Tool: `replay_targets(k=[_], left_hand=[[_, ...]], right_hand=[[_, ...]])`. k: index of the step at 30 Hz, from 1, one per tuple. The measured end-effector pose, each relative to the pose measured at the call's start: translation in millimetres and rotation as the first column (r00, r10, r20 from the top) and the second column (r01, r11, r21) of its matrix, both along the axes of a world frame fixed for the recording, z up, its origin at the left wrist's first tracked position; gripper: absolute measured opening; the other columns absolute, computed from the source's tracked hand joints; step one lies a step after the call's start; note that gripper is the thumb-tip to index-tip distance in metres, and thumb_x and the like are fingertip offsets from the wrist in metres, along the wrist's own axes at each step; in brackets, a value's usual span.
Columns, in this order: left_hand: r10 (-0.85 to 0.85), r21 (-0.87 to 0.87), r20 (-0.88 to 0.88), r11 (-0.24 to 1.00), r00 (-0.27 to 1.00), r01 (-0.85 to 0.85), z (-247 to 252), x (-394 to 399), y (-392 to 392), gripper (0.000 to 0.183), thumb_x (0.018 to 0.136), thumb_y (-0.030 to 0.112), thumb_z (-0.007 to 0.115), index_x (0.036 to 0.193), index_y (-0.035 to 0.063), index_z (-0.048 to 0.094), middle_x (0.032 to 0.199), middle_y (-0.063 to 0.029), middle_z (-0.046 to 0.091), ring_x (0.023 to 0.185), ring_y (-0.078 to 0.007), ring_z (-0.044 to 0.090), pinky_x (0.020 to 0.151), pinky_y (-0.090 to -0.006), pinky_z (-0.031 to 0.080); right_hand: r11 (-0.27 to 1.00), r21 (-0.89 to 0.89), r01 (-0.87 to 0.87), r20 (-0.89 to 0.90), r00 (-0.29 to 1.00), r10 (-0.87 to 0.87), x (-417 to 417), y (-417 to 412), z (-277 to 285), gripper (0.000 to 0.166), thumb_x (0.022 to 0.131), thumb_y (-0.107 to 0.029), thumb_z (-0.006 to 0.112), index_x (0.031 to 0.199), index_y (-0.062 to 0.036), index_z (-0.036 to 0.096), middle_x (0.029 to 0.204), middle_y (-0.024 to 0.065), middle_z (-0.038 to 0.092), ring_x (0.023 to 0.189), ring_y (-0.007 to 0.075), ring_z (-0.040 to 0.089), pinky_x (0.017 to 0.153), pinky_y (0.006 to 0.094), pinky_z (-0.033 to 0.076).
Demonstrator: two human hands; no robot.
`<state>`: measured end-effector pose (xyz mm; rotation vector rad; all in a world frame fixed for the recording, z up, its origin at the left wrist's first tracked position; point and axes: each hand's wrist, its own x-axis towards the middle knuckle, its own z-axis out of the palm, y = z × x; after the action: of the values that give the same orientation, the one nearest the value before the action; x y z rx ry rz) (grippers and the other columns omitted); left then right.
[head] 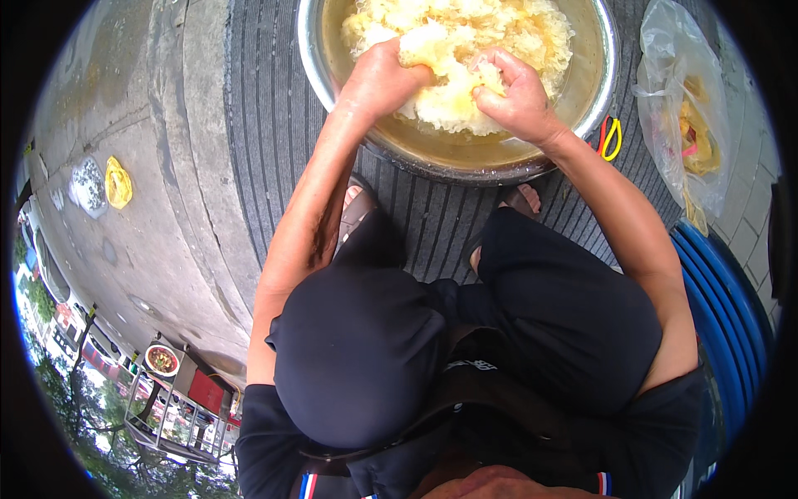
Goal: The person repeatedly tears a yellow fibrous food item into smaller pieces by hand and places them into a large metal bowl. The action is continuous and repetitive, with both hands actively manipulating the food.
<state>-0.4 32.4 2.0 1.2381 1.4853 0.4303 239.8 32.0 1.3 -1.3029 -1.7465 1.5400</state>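
A wide metal basin (608,37) stands before me, with soaked white fungus (523,28) heaped in yellowish water. Over its near side, my left hand (383,81) grips a frilly, pale clump of the fungus, thumb pressed into it. Facing it, my right hand (520,96) pinches the clump (446,106) between thumb and curled fingers. The clump spreads between both hands and hangs down close to the water. Some fingertips are hidden within the frills. Scissors with red and yellow handles (613,140) lie partly hidden beside the basin, near my right wrist.
A ribbed grey mat (430,218) lies under the basin and my sandalled feet. To the right are a clear plastic bag (679,112) and blue plastic ware (723,299). A yellow bag (118,182) rests on the concrete at left. Further off, a metal cart (181,393) carries a bowl (162,360).
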Motion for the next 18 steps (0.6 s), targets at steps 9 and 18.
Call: replay_targets(k=[9, 18], left_hand=[[-0.177, 0.270, -0.434, 0.910, 0.884, 0.315, 24, 9, -23, 0.087, 0.082, 0.041, 0.086, 0.149, 0.0004, 0.048, 0.129, -0.0279, 0.066, 0.117, -0.0416, 0.067, 0.099, -0.0483, 0.055], [0.301, -0.144, 0.594, 0.952, 0.746, -0.269, 35, 19, -35, 0.060, 0.093, 0.018, 0.080, 0.144, 0.0003, 0.053, 0.125, -0.0100, 0.067, 0.110, -0.0165, 0.067, 0.080, -0.0274, 0.063]], right_hand=[[0.970, -0.238, 0.046, -0.216, 0.971, -0.099, 36, 13, 16, 0.035, 0.099, -0.011, 0.066, 0.132, -0.0010, 0.061, 0.126, 0.0092, 0.065, 0.114, 0.0126, 0.062, 0.098, 0.0283, 0.052], [0.940, 0.331, -0.079, -0.018, 0.996, 0.090, -21, 20, 34, 0.044, 0.096, -0.020, 0.074, 0.134, 0.0005, 0.063, 0.111, 0.0164, 0.074, 0.097, 0.0220, 0.073, 0.087, 0.0326, 0.057]])
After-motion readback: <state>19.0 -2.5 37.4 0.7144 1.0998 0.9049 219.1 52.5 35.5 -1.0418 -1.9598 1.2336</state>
